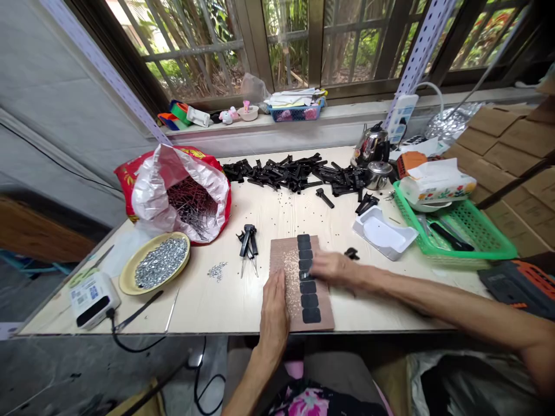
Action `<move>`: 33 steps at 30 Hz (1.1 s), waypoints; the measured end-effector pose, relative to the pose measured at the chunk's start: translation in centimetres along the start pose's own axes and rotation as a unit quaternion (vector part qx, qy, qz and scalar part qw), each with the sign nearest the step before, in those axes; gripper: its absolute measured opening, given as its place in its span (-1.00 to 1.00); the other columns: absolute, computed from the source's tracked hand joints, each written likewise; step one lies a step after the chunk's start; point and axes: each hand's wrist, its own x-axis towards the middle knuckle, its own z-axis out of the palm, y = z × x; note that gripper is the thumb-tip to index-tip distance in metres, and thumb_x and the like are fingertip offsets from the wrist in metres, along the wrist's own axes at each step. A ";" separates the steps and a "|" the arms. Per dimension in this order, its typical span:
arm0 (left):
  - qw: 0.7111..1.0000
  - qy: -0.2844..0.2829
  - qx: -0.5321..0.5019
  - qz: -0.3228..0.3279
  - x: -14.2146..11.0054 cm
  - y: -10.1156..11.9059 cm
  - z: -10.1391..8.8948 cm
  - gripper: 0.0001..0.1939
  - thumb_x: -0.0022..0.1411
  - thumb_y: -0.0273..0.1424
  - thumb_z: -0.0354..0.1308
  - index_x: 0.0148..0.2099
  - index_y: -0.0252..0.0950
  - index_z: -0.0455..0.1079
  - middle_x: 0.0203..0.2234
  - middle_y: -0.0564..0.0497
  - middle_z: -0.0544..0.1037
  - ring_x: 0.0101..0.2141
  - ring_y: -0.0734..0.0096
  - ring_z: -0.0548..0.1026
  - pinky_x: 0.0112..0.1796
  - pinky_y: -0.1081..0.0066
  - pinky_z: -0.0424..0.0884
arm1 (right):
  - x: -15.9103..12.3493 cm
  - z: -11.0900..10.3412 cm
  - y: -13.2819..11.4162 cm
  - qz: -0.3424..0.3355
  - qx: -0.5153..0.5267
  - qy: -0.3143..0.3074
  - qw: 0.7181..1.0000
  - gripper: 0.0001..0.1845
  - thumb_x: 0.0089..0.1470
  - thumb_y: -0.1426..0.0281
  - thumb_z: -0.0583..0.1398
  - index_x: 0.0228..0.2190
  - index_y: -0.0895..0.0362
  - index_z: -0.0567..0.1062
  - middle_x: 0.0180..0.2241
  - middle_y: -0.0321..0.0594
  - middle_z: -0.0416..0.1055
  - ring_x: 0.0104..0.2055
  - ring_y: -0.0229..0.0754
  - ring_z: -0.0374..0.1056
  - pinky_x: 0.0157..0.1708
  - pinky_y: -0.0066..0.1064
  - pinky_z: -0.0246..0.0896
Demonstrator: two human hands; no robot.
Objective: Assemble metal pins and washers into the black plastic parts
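A flat brown wooden board (278, 247) lies near the table's front edge. Down its right half runs a column of several black rounded patches (309, 300), and small pale flecks (295, 289) are scattered beside them. My left hand (274, 309) rests along the board's left edge, fingers stretched out and holding nothing. Over the middle of the black column is my right hand (332, 268), smeared by motion; its fingertips are at the patches, and whether they grip anything is unclear. Left of the board sit black plastic clips (248, 240) with thin metal pins and a few small silvery pieces (217, 270).
A yellow bowl (125, 274) of silvery pieces and a red bag (223, 185) of thin metal pins stand left. Black plastic parts (299, 176) are piled at the back. A white tray (384, 231), green basket (489, 245) and kettle (370, 147) are on the right.
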 end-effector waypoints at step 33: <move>0.941 0.009 0.177 -0.289 7.2 -5.1 -5.1 -0.62 0.18 -0.21 0.03 -0.14 -0.45 0.35 -0.22 -0.22 0.37 -0.07 -0.08 0.31 -0.08 -0.07 0.29 | -15.8 -12.4 -12.1 0.293 0.062 -0.151 0.942 -0.71 0.25 0.27 0.02 -0.28 0.08 0.51 -0.34 -0.20 0.42 -0.28 -0.25 0.35 -0.25 -0.46 0.21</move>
